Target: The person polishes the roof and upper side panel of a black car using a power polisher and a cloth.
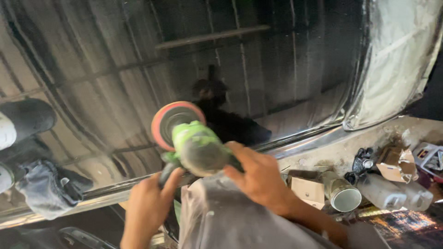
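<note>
Green plastic, dusted grey, covers the body of the polisher [198, 147] I'm holding against the glossy dark panel [115, 69], its orange pad [171, 121] sitting a little above the panel's bright lower edge. My right hand [260, 177] is wrapped around the rear of the body; my left hand [150, 203] is clamped on the black side handle. I judge it fairly heavy and stiff, prone to twisting, so both grips matter, and the dust may make it slippery. The pad's working face is turned away from me, and motion blur smears the tool. My knee in grey cloth hides the rear end and cord. Clutter at the lower right, a metal can [344, 196] among it, is hard to read.
</note>
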